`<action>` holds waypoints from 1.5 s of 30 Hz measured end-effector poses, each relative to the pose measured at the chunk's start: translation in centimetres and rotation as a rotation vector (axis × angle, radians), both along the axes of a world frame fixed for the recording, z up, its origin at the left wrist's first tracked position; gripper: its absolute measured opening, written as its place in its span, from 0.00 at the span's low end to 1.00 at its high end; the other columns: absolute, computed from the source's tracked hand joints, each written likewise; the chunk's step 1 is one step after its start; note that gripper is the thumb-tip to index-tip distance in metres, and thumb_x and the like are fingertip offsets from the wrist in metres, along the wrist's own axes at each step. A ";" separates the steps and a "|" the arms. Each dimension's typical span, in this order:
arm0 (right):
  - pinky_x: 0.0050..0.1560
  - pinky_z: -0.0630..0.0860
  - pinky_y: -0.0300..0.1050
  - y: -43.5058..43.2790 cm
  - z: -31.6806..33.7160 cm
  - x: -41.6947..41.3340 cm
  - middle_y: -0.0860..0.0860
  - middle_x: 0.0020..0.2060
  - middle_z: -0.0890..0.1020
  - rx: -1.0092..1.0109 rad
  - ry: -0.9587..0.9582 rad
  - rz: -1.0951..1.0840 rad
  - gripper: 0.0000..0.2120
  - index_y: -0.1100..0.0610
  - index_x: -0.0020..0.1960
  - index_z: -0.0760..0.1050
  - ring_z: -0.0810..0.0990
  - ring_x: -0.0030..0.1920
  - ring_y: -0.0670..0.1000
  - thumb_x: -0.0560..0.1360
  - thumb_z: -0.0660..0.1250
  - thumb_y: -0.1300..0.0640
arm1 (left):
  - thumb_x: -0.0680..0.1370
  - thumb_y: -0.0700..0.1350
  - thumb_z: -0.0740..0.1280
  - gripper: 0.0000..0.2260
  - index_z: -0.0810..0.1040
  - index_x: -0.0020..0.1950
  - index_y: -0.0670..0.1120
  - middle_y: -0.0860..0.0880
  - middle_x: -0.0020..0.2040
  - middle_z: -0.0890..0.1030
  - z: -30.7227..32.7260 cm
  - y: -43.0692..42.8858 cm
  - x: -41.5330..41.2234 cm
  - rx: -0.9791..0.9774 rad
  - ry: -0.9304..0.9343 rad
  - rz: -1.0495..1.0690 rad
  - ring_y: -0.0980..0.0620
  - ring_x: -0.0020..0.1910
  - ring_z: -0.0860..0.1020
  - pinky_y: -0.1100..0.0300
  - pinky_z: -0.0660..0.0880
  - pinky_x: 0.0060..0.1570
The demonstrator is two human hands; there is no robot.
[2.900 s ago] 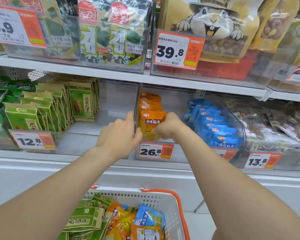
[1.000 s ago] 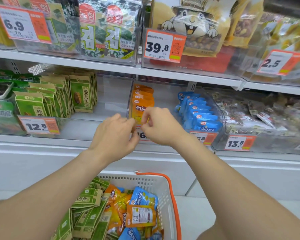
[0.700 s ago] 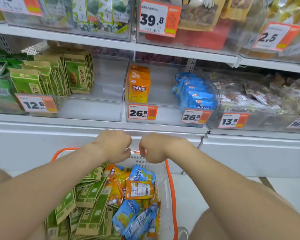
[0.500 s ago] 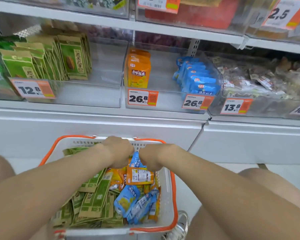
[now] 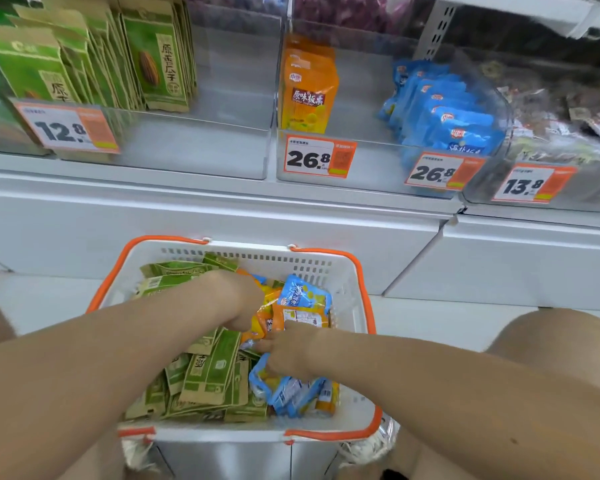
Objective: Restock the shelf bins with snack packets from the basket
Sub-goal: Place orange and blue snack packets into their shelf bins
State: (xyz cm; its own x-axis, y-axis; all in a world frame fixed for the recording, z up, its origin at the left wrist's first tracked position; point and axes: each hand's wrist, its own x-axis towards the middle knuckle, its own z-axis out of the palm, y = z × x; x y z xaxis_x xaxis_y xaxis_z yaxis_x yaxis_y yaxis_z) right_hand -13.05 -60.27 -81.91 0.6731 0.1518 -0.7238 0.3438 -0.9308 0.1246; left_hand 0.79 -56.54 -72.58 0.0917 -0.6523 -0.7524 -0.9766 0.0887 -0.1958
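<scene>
Both your hands are down in the basket (image 5: 343,271): your left hand (image 5: 236,299) and right hand (image 5: 291,351) curl among orange packets (image 5: 291,317), though I cannot tell their grip.

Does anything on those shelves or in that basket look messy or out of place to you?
Nothing looks damaged or spilled. The blue packets in their shelf bin lean and slump unevenly, unlike the upright orange packets beside them. In the basket, green, orange and blue packets lie jumbled together where both hands are digging.
</scene>
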 end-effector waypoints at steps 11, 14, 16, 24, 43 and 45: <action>0.50 0.82 0.55 -0.2 1.0 1.2 0.56 0.67 0.72 0.095 0.003 -0.100 0.07 0.59 0.56 0.82 0.76 0.48 0.54 0.78 0.71 0.61 | 0.82 0.38 0.62 0.11 0.69 0.41 0.46 0.48 0.41 0.73 1.0 -0.1 0.8 -0.080 0.053 -0.015 0.49 0.36 0.73 0.55 0.72 0.38; 0.53 0.80 0.54 -0.9 1.5 1.1 0.57 0.59 0.80 0.218 -0.081 -0.234 0.12 0.61 0.60 0.82 0.80 0.55 0.58 0.77 0.71 0.66 | 0.82 0.37 0.62 0.09 0.72 0.42 0.45 0.49 0.39 0.73 1.1 0.0 1.2 -0.036 0.031 0.007 0.49 0.35 0.72 0.56 0.71 0.36; 0.56 0.78 0.52 -1.7 2.4 1.0 0.57 0.59 0.81 0.333 -0.084 -0.435 0.16 0.60 0.62 0.80 0.78 0.59 0.58 0.76 0.70 0.69 | 0.82 0.39 0.65 0.07 0.75 0.44 0.45 0.49 0.40 0.75 1.8 0.1 1.2 0.002 0.012 0.002 0.49 0.37 0.75 0.54 0.75 0.39; 0.38 0.78 0.40 -5.8 10.4 1.4 0.46 0.37 0.81 0.572 -0.382 -0.886 0.11 0.54 0.43 0.81 0.79 0.37 0.48 0.70 0.73 0.69 | 0.69 0.65 0.79 0.38 0.74 0.73 0.49 0.52 0.66 0.79 3.7 0.1 2.5 -0.035 0.281 0.242 0.48 0.62 0.79 0.53 0.76 0.63; 0.50 0.84 0.61 -12.3 25.9 -0.7 0.50 0.46 0.88 1.006 -1.339 -1.199 0.09 0.50 0.55 0.81 0.87 0.47 0.54 0.75 0.75 0.56 | 0.76 0.50 0.78 0.10 0.86 0.55 0.51 0.50 0.47 0.88 13.2 -4.1 1.4 -1.252 1.234 0.783 0.52 0.45 0.86 0.57 0.81 0.46; 0.49 0.84 0.59 -12.8 26.7 -0.7 0.48 0.44 0.88 0.917 -1.367 -1.160 0.08 0.50 0.53 0.80 0.87 0.45 0.52 0.76 0.75 0.56 | 0.75 0.51 0.79 0.12 0.85 0.57 0.52 0.53 0.49 0.88 13.3 -4.6 1.3 -1.299 1.227 0.772 0.55 0.48 0.85 0.54 0.82 0.50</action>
